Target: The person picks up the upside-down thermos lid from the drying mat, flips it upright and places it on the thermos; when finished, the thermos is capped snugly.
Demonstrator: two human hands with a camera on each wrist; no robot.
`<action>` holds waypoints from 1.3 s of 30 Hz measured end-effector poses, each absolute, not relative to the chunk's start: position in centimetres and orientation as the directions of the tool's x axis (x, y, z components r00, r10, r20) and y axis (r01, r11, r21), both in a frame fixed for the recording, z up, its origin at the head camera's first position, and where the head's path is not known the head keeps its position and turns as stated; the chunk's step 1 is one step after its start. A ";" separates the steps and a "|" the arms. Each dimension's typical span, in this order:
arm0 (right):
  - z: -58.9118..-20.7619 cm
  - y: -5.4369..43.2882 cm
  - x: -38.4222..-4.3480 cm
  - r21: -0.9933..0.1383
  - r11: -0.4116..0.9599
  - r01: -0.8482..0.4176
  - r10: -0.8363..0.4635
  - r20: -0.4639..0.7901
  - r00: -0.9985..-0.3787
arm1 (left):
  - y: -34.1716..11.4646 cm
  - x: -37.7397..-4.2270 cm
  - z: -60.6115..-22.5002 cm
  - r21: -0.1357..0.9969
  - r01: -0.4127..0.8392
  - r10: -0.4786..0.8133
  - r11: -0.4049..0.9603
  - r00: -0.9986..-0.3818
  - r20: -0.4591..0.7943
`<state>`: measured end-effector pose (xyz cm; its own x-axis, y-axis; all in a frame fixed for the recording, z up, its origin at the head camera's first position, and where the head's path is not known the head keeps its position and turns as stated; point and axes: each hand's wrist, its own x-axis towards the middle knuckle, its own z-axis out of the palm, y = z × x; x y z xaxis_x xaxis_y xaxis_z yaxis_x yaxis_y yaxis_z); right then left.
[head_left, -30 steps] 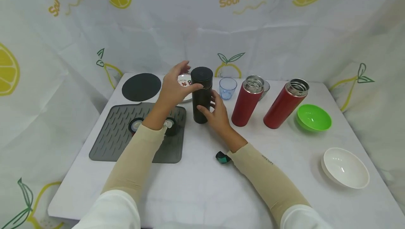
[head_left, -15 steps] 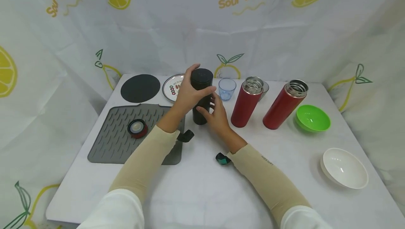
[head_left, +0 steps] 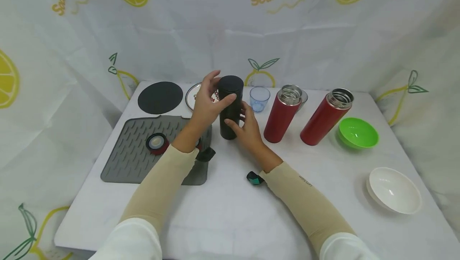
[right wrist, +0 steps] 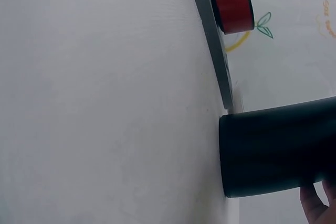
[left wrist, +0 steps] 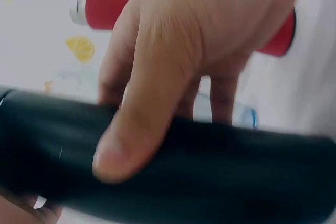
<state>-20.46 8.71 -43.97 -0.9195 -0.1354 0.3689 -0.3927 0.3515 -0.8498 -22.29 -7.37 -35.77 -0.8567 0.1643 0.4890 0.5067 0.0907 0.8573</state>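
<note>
A black thermos bottle [head_left: 226,112] stands upright on the table with its lid [head_left: 231,86] on. My left hand [head_left: 208,102] is at its top, the thumb lying across the front of the lid and the fingers at its left and rear. Lower down, my right hand [head_left: 248,128] grips the body from the right, thumb in front and fingers round the far side. The left wrist view shows that right hand [left wrist: 173,51] with its thumb pressed along the dark bottle [left wrist: 236,171]. In the right wrist view the bottle's base [right wrist: 247,156] meets the tabletop.
A grey drying mat [head_left: 125,160] bears a red-and-black lid [head_left: 157,143]; another is partly hidden behind my left wrist. Two lidless red thermoses [head_left: 278,122], a blue glass [head_left: 259,99], a green bowl [head_left: 357,133] and a white bowl [head_left: 393,190] stand to the right.
My left hand closed in on the lid from the left, its thumb swinging right across it, then drew back a little left. The right hand and the bottle stay in place.
</note>
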 end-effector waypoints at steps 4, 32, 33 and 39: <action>-44.1 8.6 -20.4 -0.850 0.358 -0.386 -0.152 0.354 -0.923 | -5.8 -22.7 -35.4 0.875 0.442 0.143 0.197 -0.896 0.420; -43.6 8.9 -20.2 -0.847 0.409 -0.341 -0.148 0.307 -0.940 | -7.5 -21.3 -35.8 0.795 0.489 0.003 0.358 -0.852 0.523; -43.6 8.9 -20.3 -0.843 0.414 -0.343 -0.145 0.311 -0.939 | -7.6 -21.2 -36.0 0.787 0.514 0.008 0.341 -0.839 0.544; -43.9 9.1 -20.3 -0.821 0.419 -0.388 -0.160 0.354 -0.921 | -5.5 -21.3 -36.2 0.812 0.486 0.001 0.323 -0.858 0.513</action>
